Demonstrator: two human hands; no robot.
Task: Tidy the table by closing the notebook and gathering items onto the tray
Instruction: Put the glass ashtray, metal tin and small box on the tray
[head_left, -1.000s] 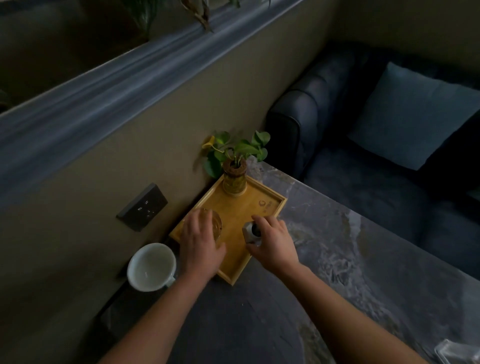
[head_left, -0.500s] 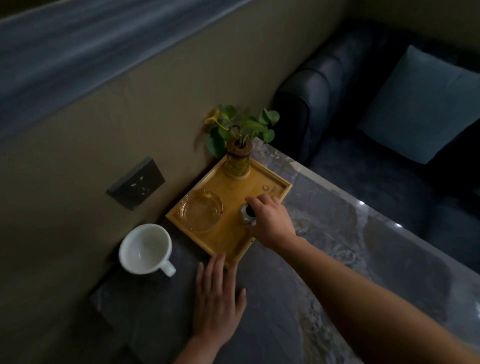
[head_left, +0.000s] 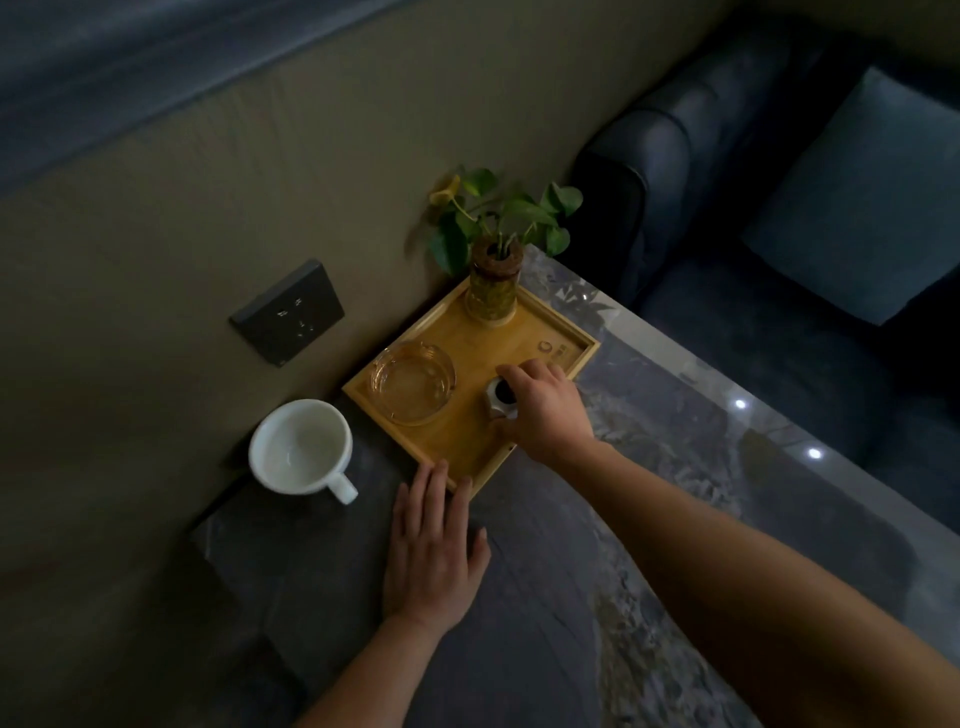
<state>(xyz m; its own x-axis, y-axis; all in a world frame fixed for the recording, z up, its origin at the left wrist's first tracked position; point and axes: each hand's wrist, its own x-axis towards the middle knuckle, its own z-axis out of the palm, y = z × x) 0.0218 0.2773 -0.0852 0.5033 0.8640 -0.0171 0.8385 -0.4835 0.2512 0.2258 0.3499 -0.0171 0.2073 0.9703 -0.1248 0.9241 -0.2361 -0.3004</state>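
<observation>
Item: what I see of my own body, head view.

Left hand (head_left: 434, 551): bare, no glove. No ring or band that I can make out in the dim light. Fingers (head_left: 436, 483) bare, nails short and plain.

Left forearm (head_left: 374, 670): bare to the frame edge; no sleeve, cuff or watch in view.

Right hand (head_left: 545, 410): bare, no glove; no ring visible on the knuckles I can see.

Right forearm (head_left: 727, 561): bare along its whole visible length, no sleeve, strap or watch. No markings visible on it.

Upper arms, torso, clothing: out of frame; I cannot tell what is worn.
</observation>
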